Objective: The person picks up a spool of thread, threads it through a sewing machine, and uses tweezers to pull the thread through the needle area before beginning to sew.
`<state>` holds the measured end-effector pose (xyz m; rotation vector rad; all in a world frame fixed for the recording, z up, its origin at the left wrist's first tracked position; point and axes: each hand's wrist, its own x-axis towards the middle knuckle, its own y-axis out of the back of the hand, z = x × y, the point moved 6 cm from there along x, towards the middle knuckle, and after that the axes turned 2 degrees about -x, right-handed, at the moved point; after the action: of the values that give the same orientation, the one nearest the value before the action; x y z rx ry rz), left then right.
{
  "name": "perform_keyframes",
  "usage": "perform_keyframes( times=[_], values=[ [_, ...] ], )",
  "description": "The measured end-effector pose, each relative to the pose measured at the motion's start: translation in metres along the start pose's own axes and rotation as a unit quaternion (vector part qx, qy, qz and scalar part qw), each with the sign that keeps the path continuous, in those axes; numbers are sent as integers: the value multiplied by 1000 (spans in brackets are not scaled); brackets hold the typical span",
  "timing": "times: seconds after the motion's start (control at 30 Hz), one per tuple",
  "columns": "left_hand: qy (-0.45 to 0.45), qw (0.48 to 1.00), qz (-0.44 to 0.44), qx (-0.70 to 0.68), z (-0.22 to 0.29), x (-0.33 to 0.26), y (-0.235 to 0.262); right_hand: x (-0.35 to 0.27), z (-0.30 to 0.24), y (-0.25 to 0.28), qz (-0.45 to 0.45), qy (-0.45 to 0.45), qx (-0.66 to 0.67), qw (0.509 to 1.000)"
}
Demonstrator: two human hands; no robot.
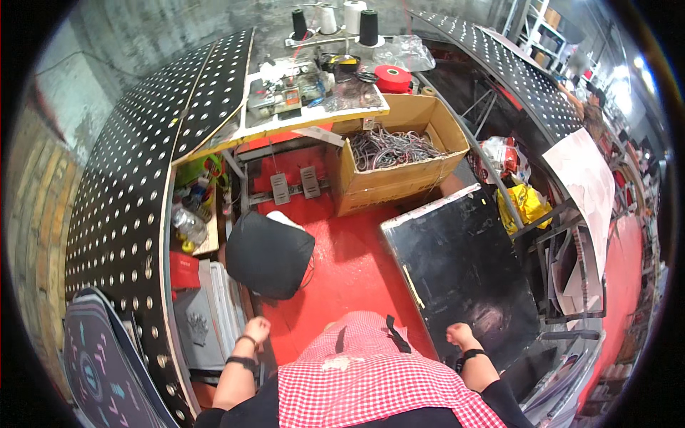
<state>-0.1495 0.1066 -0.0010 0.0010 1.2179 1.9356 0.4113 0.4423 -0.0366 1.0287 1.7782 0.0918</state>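
My left hand (257, 330) is loosely curled into a fist with nothing seen in it. It hangs just on the near side of a black padded stool (270, 255). My right hand (460, 334), also curled and seemingly holding nothing, is over the left edge of a low black-topped table (464, 257); I cannot tell whether it touches. Between my arms lies a red-and-white checked apron (371, 381). Ahead stands a sewing machine (289, 93) on its worktable (342, 113), above two foot pedals (295, 185).
A cardboard box (389, 189) full of dark cord-like strips stands right of the pedals. Perforated black tabletops (135, 164) flank both sides. Patterned mats (96, 364) lean at lower left. Thread cones (368, 28) and a red roll (392, 78) sit at the back; a yellow bag (526, 207) is right.
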Motion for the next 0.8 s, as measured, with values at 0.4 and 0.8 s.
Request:
perform_keyframes(
  times=[0.4, 0.8],
  values=[
    [-35, 973, -105, -203, 246, 259, 9, 148, -176, 102, 36, -82, 229, 969],
    [-141, 975, -34, -166, 399, 475, 15, 453, -351, 192, 253, -87, 346, 899]
  ],
)
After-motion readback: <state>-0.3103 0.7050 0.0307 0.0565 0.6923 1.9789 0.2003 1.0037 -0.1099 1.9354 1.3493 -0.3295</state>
